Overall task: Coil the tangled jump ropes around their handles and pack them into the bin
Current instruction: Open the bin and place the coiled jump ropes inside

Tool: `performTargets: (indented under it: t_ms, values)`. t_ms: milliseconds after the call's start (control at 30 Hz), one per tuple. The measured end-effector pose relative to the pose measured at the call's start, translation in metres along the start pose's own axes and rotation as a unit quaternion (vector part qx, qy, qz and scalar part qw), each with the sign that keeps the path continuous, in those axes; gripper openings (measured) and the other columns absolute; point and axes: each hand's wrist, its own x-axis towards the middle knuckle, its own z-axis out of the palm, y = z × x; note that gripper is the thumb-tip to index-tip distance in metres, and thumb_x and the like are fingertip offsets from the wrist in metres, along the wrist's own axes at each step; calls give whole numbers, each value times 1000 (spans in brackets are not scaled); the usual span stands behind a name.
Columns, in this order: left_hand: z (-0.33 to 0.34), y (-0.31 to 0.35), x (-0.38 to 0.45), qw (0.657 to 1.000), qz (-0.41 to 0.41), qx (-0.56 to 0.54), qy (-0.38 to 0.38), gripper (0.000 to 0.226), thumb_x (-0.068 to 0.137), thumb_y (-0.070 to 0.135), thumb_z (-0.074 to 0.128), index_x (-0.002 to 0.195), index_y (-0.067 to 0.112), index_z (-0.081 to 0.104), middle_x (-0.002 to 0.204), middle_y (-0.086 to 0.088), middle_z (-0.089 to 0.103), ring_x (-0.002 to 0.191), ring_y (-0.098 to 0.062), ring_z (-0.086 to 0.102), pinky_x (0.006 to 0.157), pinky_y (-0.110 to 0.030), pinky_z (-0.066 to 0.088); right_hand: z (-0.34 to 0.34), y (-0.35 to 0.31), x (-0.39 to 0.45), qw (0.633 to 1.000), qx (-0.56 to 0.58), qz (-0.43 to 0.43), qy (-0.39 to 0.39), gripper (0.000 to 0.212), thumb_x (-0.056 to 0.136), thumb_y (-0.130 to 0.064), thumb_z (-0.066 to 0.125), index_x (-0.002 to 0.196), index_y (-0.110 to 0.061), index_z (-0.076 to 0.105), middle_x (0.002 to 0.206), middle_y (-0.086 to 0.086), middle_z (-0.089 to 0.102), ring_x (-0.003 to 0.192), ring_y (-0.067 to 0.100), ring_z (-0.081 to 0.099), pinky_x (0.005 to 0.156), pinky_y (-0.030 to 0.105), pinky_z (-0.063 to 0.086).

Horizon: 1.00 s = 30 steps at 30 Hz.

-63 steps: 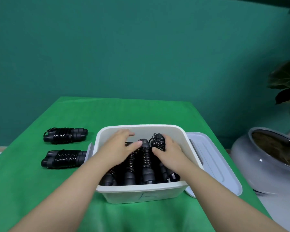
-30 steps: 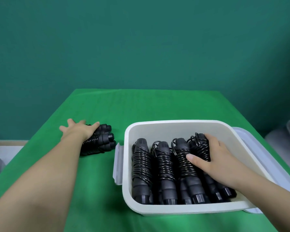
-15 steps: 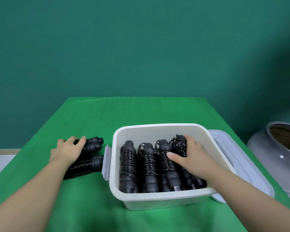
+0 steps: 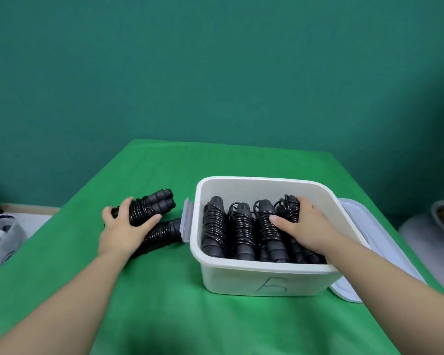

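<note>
A white bin [image 4: 256, 275] stands on the green table and holds several black jump ropes [image 4: 215, 224] coiled round their handles, packed side by side. My right hand [image 4: 301, 228] rests in the bin, its fingers curled over the rightmost coiled rope [image 4: 289, 207]. Left of the bin, my left hand [image 4: 123, 229] grips a coiled rope bundle [image 4: 154, 204] with its handle ends pointing right. A second coiled bundle [image 4: 163, 233] lies on the cloth just below it, touching the bin's side latch.
The bin's white lid [image 4: 369, 242] lies flat to its right. A grey-white plant pot [image 4: 431, 226] stands beyond the table's right edge. A clear bag [image 4: 0, 239] sits off the left edge. The green cloth [image 4: 164, 316] stretches in front of the bin.
My left hand left the bin, reached to the two bundles on the table and closed round the upper one. My right hand stayed on the rightmost rope in the bin.
</note>
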Motion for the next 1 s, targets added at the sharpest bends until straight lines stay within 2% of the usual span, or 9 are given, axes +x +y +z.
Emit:
performTargets:
  t_ms: [100, 233, 367, 500, 600, 700, 767, 1000]
  values:
    - [3, -4, -1, 998, -1, -46, 34, 72, 73, 61, 68, 135, 42, 37, 147, -4, 21, 111, -37, 53, 97, -43, 41, 1, 4, 2, 1000, 4, 3, 1, 92, 76, -60, 68, 146, -16, 26, 145, 14, 38, 133, 30, 37, 109, 42, 34]
    - [-5, -7, 1, 992, 17, -125, 13, 67, 74, 37, 78, 133, 33, 48, 141, -10, 25, 120, -27, 45, 107, -35, 30, 2, 4, 2, 1000, 7, 2, -2, 94, 77, -60, 67, 147, -16, 23, 147, 15, 35, 133, 31, 38, 108, 41, 35]
    - [-16, 2, -13, 991, 31, -128, 17, 67, 70, 20, 83, 130, 27, 54, 135, -15, 28, 124, -29, 39, 110, -30, 24, 0, 1, -5, 1000, 3, 1, -6, 93, 80, -58, 65, 148, -14, 21, 148, 16, 32, 133, 31, 37, 106, 40, 35]
    - [-26, 27, -32, 993, 44, -90, 57, 67, 67, 21, 84, 128, 28, 57, 136, -13, 28, 117, -30, 44, 103, -34, 34, -4, -5, -10, 1000, 3, 4, -20, 93, 82, -58, 63, 149, -13, 18, 150, 17, 27, 134, 31, 36, 104, 40, 36]
    - [-47, 56, -30, 990, 118, 0, 80, 71, 63, 29, 87, 127, 34, 57, 136, -10, 28, 111, -32, 50, 98, -41, 42, -8, -9, -14, 999, 4, 4, -32, 93, 84, -57, 61, 150, -12, 14, 153, 16, 22, 130, 31, 41, 101, 38, 39]
    - [-71, 89, -23, 968, 205, 92, 108, 73, 59, 29, 88, 125, 36, 58, 133, -12, 32, 100, -37, 55, 86, -45, 49, -10, -9, -16, 999, 10, 1, -37, 92, 84, -56, 61, 150, -12, 14, 152, 16, 22, 131, 30, 40, 102, 37, 38]
    - [-83, 107, -20, 958, 235, 127, 104, 74, 57, 28, 89, 125, 36, 59, 133, -12, 33, 99, -38, 55, 85, -45, 49, -11, -9, -17, 999, 14, -3, -37, 93, 84, -56, 61, 150, -12, 13, 152, 16, 22, 132, 29, 39, 103, 36, 37]
    - [-121, 139, -30, 974, 189, 105, 64, 78, 59, 31, 88, 129, 35, 55, 138, -9, 26, 111, -34, 51, 97, -40, 42, -13, -11, -20, 998, 27, 5, -48, 93, 83, -56, 62, 150, -12, 14, 152, 15, 22, 131, 29, 40, 101, 37, 39]
